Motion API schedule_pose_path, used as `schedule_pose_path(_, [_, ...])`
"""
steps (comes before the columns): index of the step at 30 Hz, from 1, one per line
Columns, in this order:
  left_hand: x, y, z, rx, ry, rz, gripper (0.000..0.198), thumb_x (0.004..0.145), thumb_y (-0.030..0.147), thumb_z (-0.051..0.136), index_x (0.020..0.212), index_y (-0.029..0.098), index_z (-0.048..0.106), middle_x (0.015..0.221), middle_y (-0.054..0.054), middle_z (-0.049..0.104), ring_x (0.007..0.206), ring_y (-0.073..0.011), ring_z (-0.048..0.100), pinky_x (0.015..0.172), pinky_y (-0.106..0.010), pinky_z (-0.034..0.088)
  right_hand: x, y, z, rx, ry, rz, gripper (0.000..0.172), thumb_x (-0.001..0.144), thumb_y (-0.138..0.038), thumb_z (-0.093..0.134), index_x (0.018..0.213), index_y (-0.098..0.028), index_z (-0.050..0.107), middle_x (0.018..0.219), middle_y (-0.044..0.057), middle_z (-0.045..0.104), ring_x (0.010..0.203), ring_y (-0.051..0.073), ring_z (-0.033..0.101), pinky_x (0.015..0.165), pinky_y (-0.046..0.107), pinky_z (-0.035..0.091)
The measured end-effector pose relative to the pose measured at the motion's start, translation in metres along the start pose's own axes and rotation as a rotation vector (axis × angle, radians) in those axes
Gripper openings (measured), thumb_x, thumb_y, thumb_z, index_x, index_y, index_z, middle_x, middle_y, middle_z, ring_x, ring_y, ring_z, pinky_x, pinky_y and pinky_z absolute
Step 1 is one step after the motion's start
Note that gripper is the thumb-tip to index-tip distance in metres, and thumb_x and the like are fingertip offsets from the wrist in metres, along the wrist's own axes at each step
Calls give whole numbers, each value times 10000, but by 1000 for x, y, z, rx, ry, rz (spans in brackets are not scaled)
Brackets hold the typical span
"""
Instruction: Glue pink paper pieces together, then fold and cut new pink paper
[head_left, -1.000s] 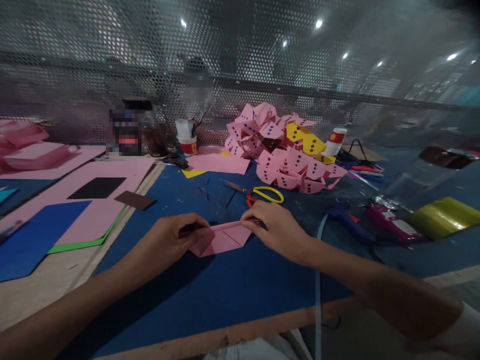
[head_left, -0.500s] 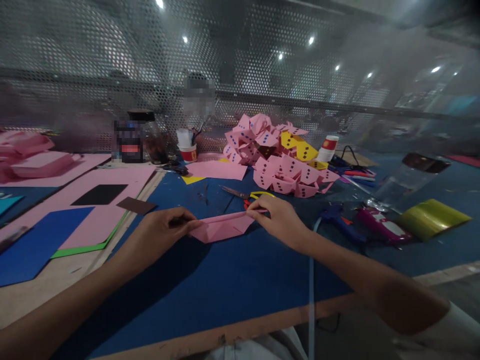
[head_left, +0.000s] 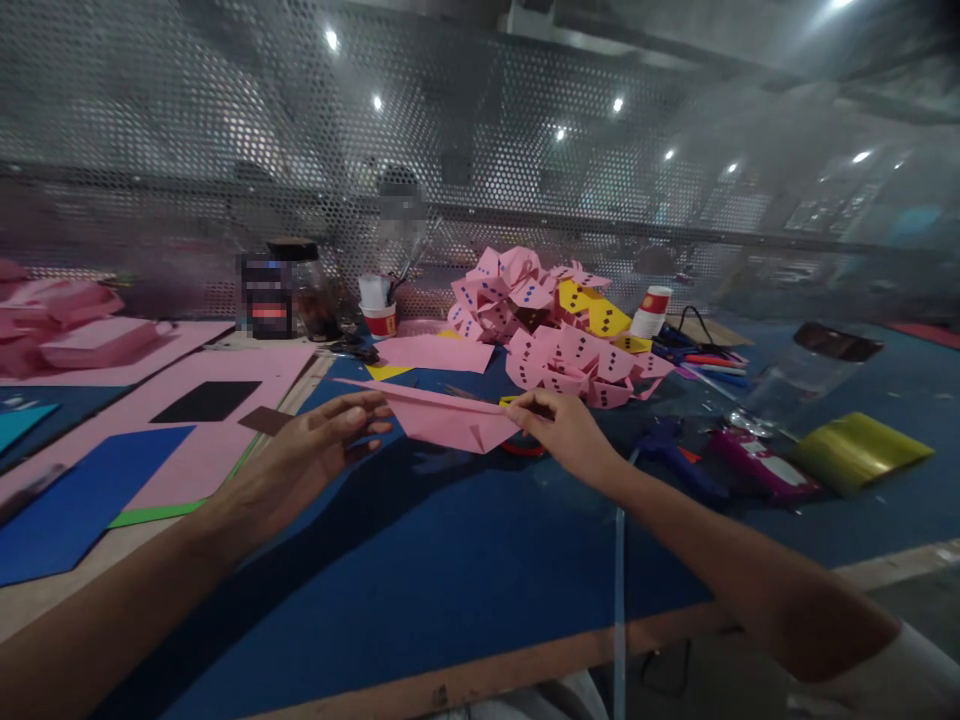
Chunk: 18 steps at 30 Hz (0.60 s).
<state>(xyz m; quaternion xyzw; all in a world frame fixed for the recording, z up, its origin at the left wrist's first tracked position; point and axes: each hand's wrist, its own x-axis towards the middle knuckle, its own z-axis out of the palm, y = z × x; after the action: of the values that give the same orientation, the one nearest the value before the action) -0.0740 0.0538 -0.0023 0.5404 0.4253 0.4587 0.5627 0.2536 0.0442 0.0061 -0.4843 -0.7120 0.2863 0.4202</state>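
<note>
I hold a folded pink paper piece [head_left: 442,418] in the air, a little above the blue mat [head_left: 465,560]. My left hand [head_left: 319,445] supports its left end, fingers stretched out along and under the paper. My right hand [head_left: 562,432] pinches the right end between thumb and fingers. Behind the paper lies a pair of scissors with yellow handles [head_left: 469,396], mostly hidden by it. A pile of folded pink and yellow paper pieces with dark dots [head_left: 559,325] sits further back.
Pink, blue, black and green sheets [head_left: 187,420] lie at the left. A jar [head_left: 300,290] and a cup of tools [head_left: 379,305] stand by the perforated metal screen. Glue guns [head_left: 720,455], a yellow roll [head_left: 855,450], a clear jar [head_left: 802,375] and pens are on the right.
The folded pink paper has been lifted off the mat and tilted up to a flat, edge-on view. Both hands rose with it, and the left fingers opened out.
</note>
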Motion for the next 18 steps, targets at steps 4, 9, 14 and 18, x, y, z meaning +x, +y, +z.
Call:
schedule_pose_path(4, [-11, 2, 23, 44, -43, -56, 425, 681, 416, 932, 1023, 236, 757, 1078, -64, 795, 1012, -262, 757, 920, -370, 602, -1, -1, 5, 45, -4, 18, 226, 945, -384, 658, 899, -177, 735, 933, 59, 762, 812, 183, 669, 747, 299, 503])
schedule_pose_path(9, [-23, -6, 42, 211, -85, -74, 307, 771, 486, 869, 896, 215, 797, 891, -51, 821, 916, -259, 753, 887, -353, 587, -8, -6, 15, 40, -53, -54, 146, 944, -307, 674, 881, -190, 735, 890, 22, 741, 848, 170, 684, 790, 278, 502])
schedule_pose_path(14, [-22, -13, 39, 192, 3, -92, 264, 792, 460, 865, 808, 206, 797, 825, -30, 797, 789, -193, 708, 784, -290, 571, -13, -8, 20, 17, -86, -80, 112, 944, -282, 695, 896, -196, 750, 868, 9, 752, 802, 155, 685, 755, 260, 496])
schedule_pose_path(18, [-20, -14, 37, 172, 22, -83, 292, 752, 469, 893, 766, 196, 789, 781, -32, 779, 742, -180, 682, 711, -262, 545, -15, -8, 22, -37, -92, -104, 101, 945, -269, 700, 897, -202, 758, 876, 3, 759, 825, 154, 689, 748, 248, 486])
